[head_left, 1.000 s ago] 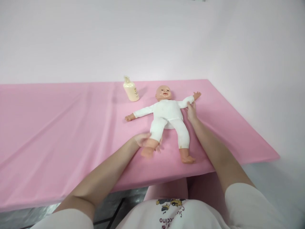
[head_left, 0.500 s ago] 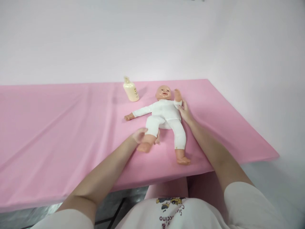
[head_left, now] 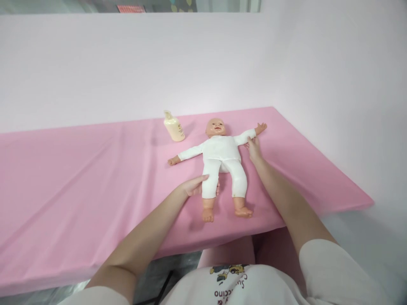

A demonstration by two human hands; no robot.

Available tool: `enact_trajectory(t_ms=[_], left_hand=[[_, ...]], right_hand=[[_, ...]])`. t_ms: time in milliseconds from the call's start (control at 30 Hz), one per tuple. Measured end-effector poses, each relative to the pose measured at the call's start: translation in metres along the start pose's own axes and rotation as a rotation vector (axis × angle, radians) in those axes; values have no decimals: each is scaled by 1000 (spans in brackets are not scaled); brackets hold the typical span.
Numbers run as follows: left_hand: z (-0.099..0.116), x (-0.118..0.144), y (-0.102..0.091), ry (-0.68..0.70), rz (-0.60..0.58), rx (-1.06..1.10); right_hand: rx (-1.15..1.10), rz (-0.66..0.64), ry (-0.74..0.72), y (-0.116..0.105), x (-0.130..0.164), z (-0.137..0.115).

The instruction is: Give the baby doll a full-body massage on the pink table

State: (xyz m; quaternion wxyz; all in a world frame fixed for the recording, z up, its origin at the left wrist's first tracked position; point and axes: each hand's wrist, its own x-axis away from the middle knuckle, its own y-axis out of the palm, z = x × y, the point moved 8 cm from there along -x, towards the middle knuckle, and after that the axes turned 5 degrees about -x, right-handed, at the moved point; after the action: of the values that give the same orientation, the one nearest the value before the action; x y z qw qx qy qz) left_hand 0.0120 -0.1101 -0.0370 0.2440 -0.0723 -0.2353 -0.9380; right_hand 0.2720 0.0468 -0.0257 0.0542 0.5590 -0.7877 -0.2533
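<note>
Covering the whole width of the view, a long table [head_left: 79,178] draped in a smooth pink cloth stood against a pale pink wall [head_left: 190,63], its right end cut off before the wall turned.

On the right half of that cloth lay 1 baby doll [head_left: 221,156] in a white bodysuit, flat on its back, head toward the wall and bare feet toward the near edge. Both arms were spread wide and both legs lay nearly straight.

From the bottom of the view came 2 bare forearms of the person wearing the camera, with short white sleeves and a printed white shirt between them.

The left hand [head_left: 194,186] wrapped around the lower part of the doll's leg on the left of the picture, thumb on top, gripping it just above the foot. The right hand [head_left: 253,148] rested against the underside of the doll's outstretched arm on the right of the picture, fingers touching the sleeve; whether it pinched the sleeve could not be told.

Just beyond the doll's head, to the left, stood 1 small cream pump bottle [head_left: 174,127], leaning slightly, apart from the doll.
</note>
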Motion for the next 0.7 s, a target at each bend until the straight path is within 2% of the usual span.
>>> enact_trajectory(t_ms=[133, 300, 400, 500, 700], left_hand=[[12, -2, 6, 65, 73, 112], [34, -8, 11, 155, 314, 364], [38, -9, 17, 161, 355, 445], [36, -7, 26, 141, 253, 417], [23, 2, 51, 68, -173, 191]], right_hand=[[173, -185, -209, 28, 15, -16], [627, -553, -484, 74, 54, -32], [751, -650, -568, 84, 66, -36], [688, -592, -538, 79, 60, -35], [292, -233, -219, 32, 17, -10]])
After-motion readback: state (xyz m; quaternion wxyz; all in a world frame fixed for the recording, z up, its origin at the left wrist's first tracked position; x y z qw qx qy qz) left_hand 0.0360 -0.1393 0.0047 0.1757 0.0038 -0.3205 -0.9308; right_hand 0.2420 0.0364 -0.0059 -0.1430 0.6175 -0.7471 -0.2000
